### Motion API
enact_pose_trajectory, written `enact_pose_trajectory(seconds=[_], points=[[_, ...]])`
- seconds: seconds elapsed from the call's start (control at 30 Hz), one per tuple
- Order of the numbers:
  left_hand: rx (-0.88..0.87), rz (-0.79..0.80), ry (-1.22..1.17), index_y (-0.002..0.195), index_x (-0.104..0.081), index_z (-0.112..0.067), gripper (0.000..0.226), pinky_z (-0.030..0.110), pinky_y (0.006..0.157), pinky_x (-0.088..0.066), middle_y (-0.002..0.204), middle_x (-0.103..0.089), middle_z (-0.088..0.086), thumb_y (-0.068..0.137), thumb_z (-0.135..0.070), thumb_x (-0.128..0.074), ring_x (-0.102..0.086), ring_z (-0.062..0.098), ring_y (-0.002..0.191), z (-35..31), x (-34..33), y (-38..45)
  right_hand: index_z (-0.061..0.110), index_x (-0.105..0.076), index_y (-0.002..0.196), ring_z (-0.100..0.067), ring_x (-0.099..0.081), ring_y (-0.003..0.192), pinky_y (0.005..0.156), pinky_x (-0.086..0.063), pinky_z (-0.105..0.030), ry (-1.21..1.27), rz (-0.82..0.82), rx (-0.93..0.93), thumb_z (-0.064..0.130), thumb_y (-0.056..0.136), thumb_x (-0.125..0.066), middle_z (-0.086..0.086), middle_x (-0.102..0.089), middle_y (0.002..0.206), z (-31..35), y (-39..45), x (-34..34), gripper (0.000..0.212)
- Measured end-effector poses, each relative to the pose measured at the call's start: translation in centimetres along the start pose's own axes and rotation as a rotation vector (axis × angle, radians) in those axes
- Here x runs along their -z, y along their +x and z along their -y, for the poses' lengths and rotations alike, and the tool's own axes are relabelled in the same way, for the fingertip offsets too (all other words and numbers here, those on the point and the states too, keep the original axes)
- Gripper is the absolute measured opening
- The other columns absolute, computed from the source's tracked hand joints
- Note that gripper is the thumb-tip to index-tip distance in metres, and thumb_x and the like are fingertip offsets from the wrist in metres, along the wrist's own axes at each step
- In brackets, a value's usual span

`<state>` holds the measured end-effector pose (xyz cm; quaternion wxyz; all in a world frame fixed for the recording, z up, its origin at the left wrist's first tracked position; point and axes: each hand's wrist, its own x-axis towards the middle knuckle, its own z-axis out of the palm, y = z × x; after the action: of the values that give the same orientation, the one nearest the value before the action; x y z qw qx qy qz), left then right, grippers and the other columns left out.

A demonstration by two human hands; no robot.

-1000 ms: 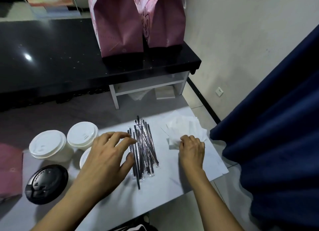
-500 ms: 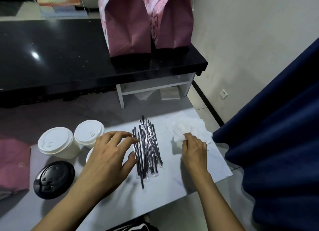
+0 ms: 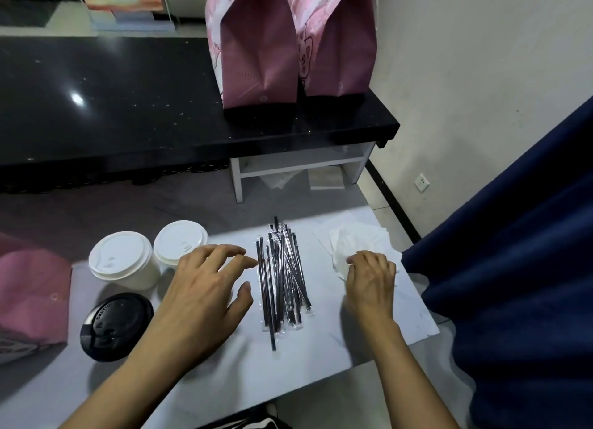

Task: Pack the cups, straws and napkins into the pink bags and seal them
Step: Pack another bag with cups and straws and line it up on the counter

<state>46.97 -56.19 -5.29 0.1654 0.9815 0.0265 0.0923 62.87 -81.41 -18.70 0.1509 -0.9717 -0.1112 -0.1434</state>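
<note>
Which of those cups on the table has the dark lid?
The cup nearest the person, at the table's left front, has a black lid. The two cups behind it have white lids.

A pale plaster wall (image 3: 465,59) carries a white socket (image 3: 422,182) low down above a dark skirting strip. A glossy black counter (image 3: 112,108) on a white frame (image 3: 301,169) catches a lamp's glare. The floor looks like grey tile. A dark blue curtain (image 3: 519,252) hangs at right
</note>
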Motion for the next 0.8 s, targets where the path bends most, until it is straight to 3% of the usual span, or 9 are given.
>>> enact_pose_trajectory(seconds=[0.1, 0.17, 0.27, 0.47, 0.6, 0.8], points=[[0.01, -0.011, -0.004, 0.113, -0.068, -0.025, 0.037, 0.045, 0.091, -0.045, 0.118, -0.063, -0.004, 0.087, -0.037, -0.045, -0.056, 0.027, 0.106, 0.3, 0.2, -0.3, 0.015, -0.07, 0.097, -0.025, -0.063, 0.089, 0.08, -0.041, -0.039, 0.022, -0.03, -0.031, 0.023, 0.087, -0.067, -0.001, -0.07, 0.099, 0.6, -0.4, 0.7, 0.013], [0.017, -0.011, -0.004, 0.113, -0.068, -0.025, 0.037, 0.043, 0.091, -0.043, 0.119, -0.063, -0.005, 0.087, -0.037, -0.044, -0.055, 0.026, 0.107, 0.5, 0.3, -0.5, 0.014, -0.067, 0.097, -0.028, -0.064, 0.079, 0.071, -0.045, -0.037, 0.036, -0.03, -0.032, 0.009, 0.081, -0.076, -0.004, -0.069, 0.094, 0.7, -0.5, 0.9, 0.019], [0.026, -0.008, -0.003, 0.114, -0.068, -0.026, 0.038, 0.042, 0.092, -0.042, 0.12, -0.062, -0.006, 0.088, -0.037, -0.043, -0.054, 0.025, 0.109, 0.9, 0.6, -0.8, 0.013, -0.064, 0.097, -0.03, -0.059, 0.068, 0.062, -0.043, -0.036, 0.045, -0.045, -0.035, -0.011, 0.078, -0.07, -0.009, -0.067, 0.087, 0.6, -0.3, 1.5, 0.031], [0.053, -0.011, -0.002, 0.117, -0.066, -0.027, 0.038, 0.044, 0.095, -0.045, 0.123, -0.061, -0.006, 0.089, -0.038, -0.043, -0.054, 0.026, 0.112, 1.7, 1.5, -1.8, 0.01, -0.053, 0.138, -0.031, -0.061, 0.087, 0.079, -0.053, -0.045, 0.188, -0.171, 0.024, -0.01, 0.081, -0.067, -0.009, -0.068, 0.104, 3.9, 0.5, 5.0, 0.062], [0.075, -0.069, 0.033, 0.116, -0.066, -0.026, 0.036, 0.044, 0.093, -0.045, 0.122, -0.062, -0.005, 0.088, -0.036, -0.045, -0.056, 0.026, 0.112, 3.1, 3.1, -2.9, 0.007, -0.069, 0.118, -0.032, -0.062, 0.093, 0.08, -0.054, -0.042, 0.314, -0.262, 0.128, -0.009, 0.081, -0.07, -0.011, -0.067, 0.105, 8.7, 1.6, 7.4, 0.04], [0.152, -0.209, 0.079, 0.113, -0.067, -0.022, 0.033, 0.037, 0.096, -0.041, 0.121, -0.063, -0.002, 0.084, -0.03, -0.052, -0.056, 0.025, 0.111, 7.2, 7.7, -6.1, 0.008, -0.073, 0.109, -0.029, -0.063, 0.101, 0.083, -0.056, -0.047, 0.558, -0.278, 0.331, -0.001, 0.086, -0.067, -0.007, -0.068, 0.111, 19.4, 1.4, 10.4, 0.025]])
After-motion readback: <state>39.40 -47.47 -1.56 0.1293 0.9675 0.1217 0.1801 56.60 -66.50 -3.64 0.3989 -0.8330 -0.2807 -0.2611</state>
